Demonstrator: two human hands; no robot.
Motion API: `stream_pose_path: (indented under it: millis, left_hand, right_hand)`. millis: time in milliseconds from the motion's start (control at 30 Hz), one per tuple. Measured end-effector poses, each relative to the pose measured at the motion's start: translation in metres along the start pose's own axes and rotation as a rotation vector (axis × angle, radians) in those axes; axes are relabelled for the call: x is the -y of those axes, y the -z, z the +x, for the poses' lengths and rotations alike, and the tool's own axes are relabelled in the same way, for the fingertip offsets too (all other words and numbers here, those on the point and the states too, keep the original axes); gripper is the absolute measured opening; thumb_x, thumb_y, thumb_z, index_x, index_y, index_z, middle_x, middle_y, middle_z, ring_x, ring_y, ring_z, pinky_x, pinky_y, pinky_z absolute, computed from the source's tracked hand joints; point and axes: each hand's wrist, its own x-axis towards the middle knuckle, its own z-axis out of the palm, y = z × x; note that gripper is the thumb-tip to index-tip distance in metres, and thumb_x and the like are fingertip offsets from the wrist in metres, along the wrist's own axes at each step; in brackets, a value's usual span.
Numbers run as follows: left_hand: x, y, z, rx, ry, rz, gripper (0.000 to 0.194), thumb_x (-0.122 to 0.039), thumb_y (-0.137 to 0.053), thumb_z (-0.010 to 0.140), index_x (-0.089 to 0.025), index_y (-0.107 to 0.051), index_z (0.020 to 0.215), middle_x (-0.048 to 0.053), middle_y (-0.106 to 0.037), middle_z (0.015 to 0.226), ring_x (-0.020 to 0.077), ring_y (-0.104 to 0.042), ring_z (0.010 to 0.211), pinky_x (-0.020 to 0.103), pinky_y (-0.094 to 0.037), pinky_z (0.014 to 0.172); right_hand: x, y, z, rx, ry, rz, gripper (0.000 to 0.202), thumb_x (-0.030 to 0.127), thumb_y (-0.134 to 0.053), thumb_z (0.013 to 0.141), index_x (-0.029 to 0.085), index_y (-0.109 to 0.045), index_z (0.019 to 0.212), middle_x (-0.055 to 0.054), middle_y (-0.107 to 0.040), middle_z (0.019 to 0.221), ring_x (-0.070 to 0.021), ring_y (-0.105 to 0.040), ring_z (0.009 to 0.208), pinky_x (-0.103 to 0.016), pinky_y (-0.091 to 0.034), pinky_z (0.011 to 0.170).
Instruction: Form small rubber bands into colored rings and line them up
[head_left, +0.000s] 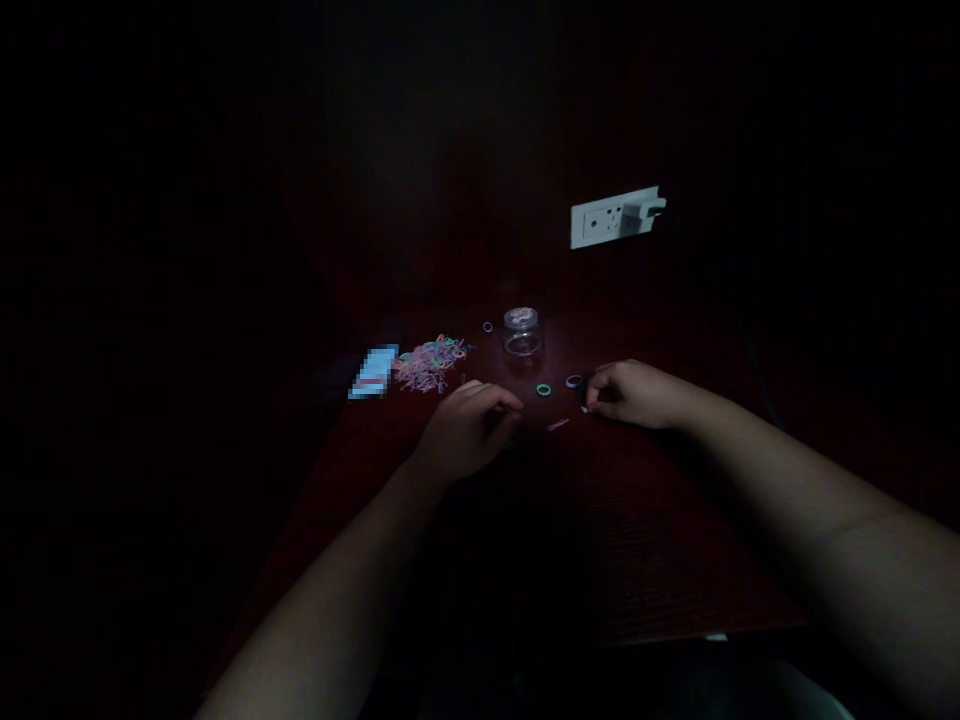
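Note:
My left hand (469,428) hovers low over the dark red table, loosely curled. Its thumb and index finger look slightly apart, with nothing visible between them. My right hand (630,393) is on the right with its fingertips pinched together at the tabletop. A tiny pale bit shows at those fingertips, too small and dim to name. Beside the right fingers lies a pale purple ring-shaped band (574,381). Between the hands are a green ring-shaped band (544,390) and some thin pink strands (558,425), probably small elastic bands.
A clear lidded jar (523,333) stands behind the hands, with a small ring (487,327) to its left. Farther left are a heap of colourful small bands (433,364) and a lit, blurred phone screen (374,371). A wall socket (616,217) holds a plug. Surroundings are very dark.

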Motion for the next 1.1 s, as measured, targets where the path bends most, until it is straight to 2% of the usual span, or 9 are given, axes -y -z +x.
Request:
stream_pose_path:
  millis: [267, 533, 633, 800, 933, 1100]
  left_hand:
    - [0.001, 0.0, -0.001, -0.007, 0.0, 0.005, 0.011, -0.027, -0.056, 0.09, -0.022, -0.064, 0.095, 0.002, -0.069, 0.093, 0.0176, -0.061, 0.087, 0.035, -0.048, 0.08]
    - [0.002, 0.001, 0.0, -0.01, 0.002, 0.019, 0.011, -0.027, -0.055, 0.091, -0.022, -0.064, 0.095, 0.002, -0.07, 0.093, 0.0178, -0.062, 0.087, 0.035, -0.048, 0.08]
    - [0.005, 0.003, -0.001, -0.017, -0.003, 0.027, 0.012, -0.027, -0.053, 0.092, -0.021, -0.063, 0.095, 0.003, -0.07, 0.092, 0.0174, -0.062, 0.087, 0.035, -0.048, 0.082]
    - [0.011, 0.007, -0.001, -0.073, 0.027, 0.075, 0.014, -0.026, -0.051, 0.092, -0.021, -0.064, 0.093, 0.003, -0.07, 0.091, 0.0174, -0.062, 0.085, 0.034, -0.048, 0.08]
    - [0.024, 0.013, -0.001, -0.145, 0.157, 0.146, 0.014, -0.027, -0.053, 0.091, -0.022, -0.066, 0.093, 0.003, -0.071, 0.092, 0.0185, -0.064, 0.087, 0.032, -0.049, 0.081]
    - [0.06, 0.026, -0.007, -0.223, 0.487, 0.254, 0.022, -0.024, -0.044, 0.094, -0.022, -0.066, 0.097, 0.004, -0.072, 0.099, 0.0224, -0.065, 0.094, 0.035, -0.049, 0.088]
  right_hand:
    - [0.005, 0.003, 0.0, -0.007, 0.021, 0.036, 0.014, 0.022, -0.061, 0.076, 0.021, -0.075, 0.08, -0.003, -0.075, 0.084, -0.0201, -0.068, 0.078, -0.031, -0.048, 0.076]
    - [-0.001, 0.005, -0.001, -0.022, -0.012, 0.061, 0.018, 0.026, -0.06, 0.08, 0.022, -0.076, 0.084, -0.002, -0.077, 0.088, -0.0209, -0.069, 0.08, -0.031, -0.05, 0.078]
    - [0.0, 0.007, -0.002, -0.073, -0.068, 0.035, 0.021, 0.029, -0.056, 0.083, 0.021, -0.075, 0.086, -0.004, -0.076, 0.086, -0.0211, -0.068, 0.076, -0.031, -0.049, 0.073]
    - [-0.001, 0.009, -0.001, -0.252, -0.151, 0.003, 0.021, 0.026, -0.05, 0.086, 0.02, -0.07, 0.09, -0.006, -0.075, 0.09, -0.0217, -0.067, 0.081, -0.031, -0.047, 0.074]
    - [-0.005, 0.009, 0.0, -0.387, -0.202, 0.036, 0.021, 0.025, -0.045, 0.088, 0.02, -0.066, 0.089, -0.006, -0.073, 0.087, -0.0203, -0.066, 0.077, -0.03, -0.046, 0.068]
    - [-0.005, 0.009, 0.001, -0.44, -0.238, 0.085, 0.027, 0.031, -0.04, 0.092, 0.019, -0.064, 0.088, -0.008, -0.07, 0.08, -0.0204, -0.063, 0.07, -0.031, -0.044, 0.063]
